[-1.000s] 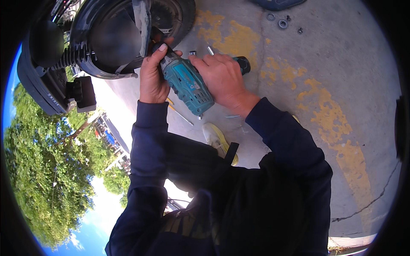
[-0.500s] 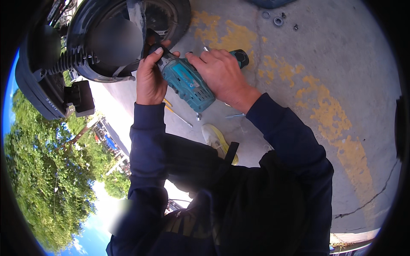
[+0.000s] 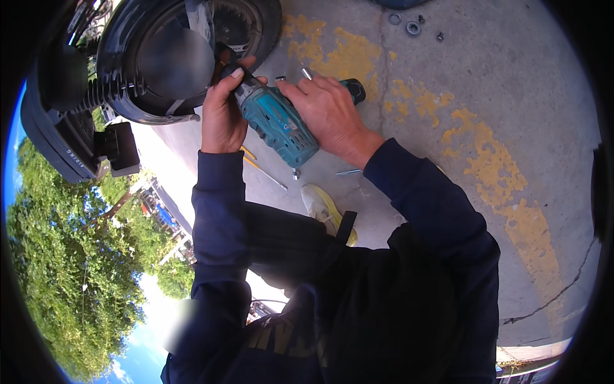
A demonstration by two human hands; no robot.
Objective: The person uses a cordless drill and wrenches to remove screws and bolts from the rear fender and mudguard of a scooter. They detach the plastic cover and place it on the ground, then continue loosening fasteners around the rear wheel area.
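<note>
A teal cordless impact wrench [image 3: 276, 125] is held in both hands, its nose pointing at the wheel [image 3: 268, 29] at the upper left. My left hand [image 3: 222, 115] is closed around the dark nose end, thumb on top. My right hand [image 3: 329, 115] grips the handle, which is mostly hidden; the dark battery end [image 3: 355, 90] shows beyond it. Where the nose tip meets the wheel area is hidden by my left fingers. A shiny metal socket [image 3: 307, 74] appears just past my right knuckles. Another small socket [image 3: 296, 173] stands on the ground beneath the tool's rear end.
A screwdriver [image 3: 268, 177] and a thin metal rod [image 3: 348, 171] lie on the concrete near my shoe [image 3: 320, 205]. Washers or rings [image 3: 413, 27] and small bolts [image 3: 440, 36] sit at the upper right. A black shock absorber spring [image 3: 105, 89] and fender are at left.
The whole view has shifted slightly, so everything sits a little further left and up. Both hands keep the same hold on the impact wrench. A socket end now shows more clearly beside my right fingers.
</note>
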